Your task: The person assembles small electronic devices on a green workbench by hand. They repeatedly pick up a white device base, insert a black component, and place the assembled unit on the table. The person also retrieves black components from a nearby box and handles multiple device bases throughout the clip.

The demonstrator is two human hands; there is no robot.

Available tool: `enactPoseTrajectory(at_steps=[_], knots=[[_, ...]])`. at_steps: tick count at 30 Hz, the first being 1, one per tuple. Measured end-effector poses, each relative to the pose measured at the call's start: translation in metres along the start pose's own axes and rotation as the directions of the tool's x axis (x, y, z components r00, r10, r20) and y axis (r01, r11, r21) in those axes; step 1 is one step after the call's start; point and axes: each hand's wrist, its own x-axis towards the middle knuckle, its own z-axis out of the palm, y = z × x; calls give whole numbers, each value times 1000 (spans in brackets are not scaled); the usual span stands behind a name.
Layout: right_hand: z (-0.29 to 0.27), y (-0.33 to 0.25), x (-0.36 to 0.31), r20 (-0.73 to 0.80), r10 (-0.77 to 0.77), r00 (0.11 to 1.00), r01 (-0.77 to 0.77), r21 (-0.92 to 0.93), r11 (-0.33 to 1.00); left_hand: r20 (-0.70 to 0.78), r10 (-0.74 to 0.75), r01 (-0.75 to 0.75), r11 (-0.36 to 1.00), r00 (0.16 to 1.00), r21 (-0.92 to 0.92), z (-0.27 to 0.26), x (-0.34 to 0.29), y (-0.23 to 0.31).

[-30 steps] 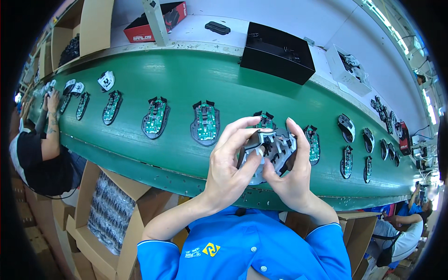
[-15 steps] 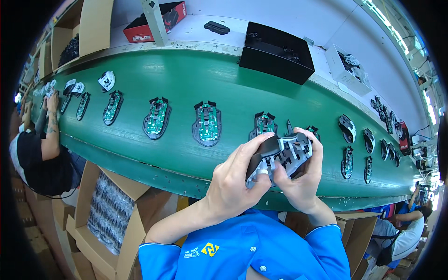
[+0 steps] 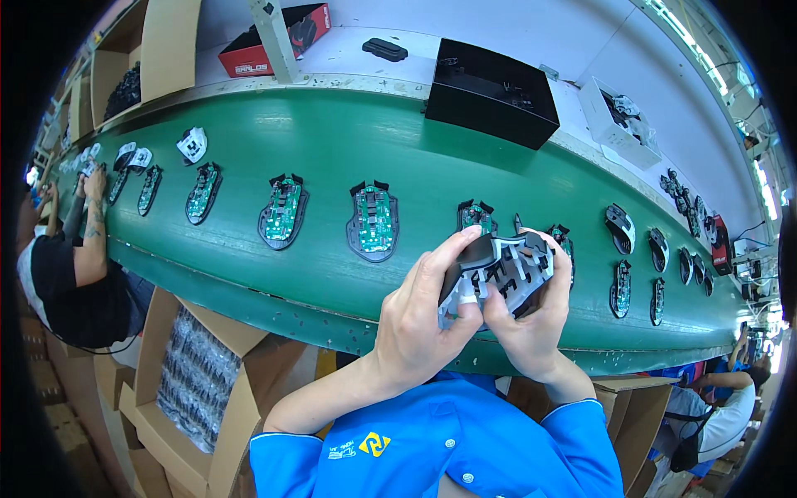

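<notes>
Between my two hands is a computer mouse top shell (image 3: 519,270), its ribbed grey inner side turned toward me and its black outer side partly hidden. My left hand (image 3: 411,324) is closed round the shell's left side, the thumb pressing inside it. On the right side, my right hand (image 3: 535,336) grips the shell with its thumb also against the inner ribs. Just beyond my hands a mouse base with a green circuit board (image 3: 475,216) lies on the green conveyor belt (image 3: 332,133). Another mouse base (image 3: 562,238) sits partly behind my right fingers.
Several open mouse bases (image 3: 373,220) lie in a row to the left. Assembled-looking mice (image 3: 618,228) are at the right. A black box (image 3: 490,112) stands on the far ledge; an open carton (image 3: 228,415) holds plastic-wrapped parts. A co-worker (image 3: 70,282) works at far left.
The mouse bases on the belt have shifted slightly to the right. My hands keep their grip on the shell, which has tilted a little.
</notes>
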Motion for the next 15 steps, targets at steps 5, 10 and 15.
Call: enactPoseTrajectory(at_steps=[5, 10, 15], knots=[[4, 5, -4, -11, 66, 998, -66, 31, 997, -41, 0, -2, 999, 999, -47, 3, 0, -3], [8, 5, -6, -20, 83, 996, -79, 131, 988, -57, 29, -34, 996, 998, -83, 3, 1, -4], [10, 5, -6, -33, 88, 996, -84, 120, 989, -19, 18, -19, 997, 1000, -70, -1, 0, -4]])
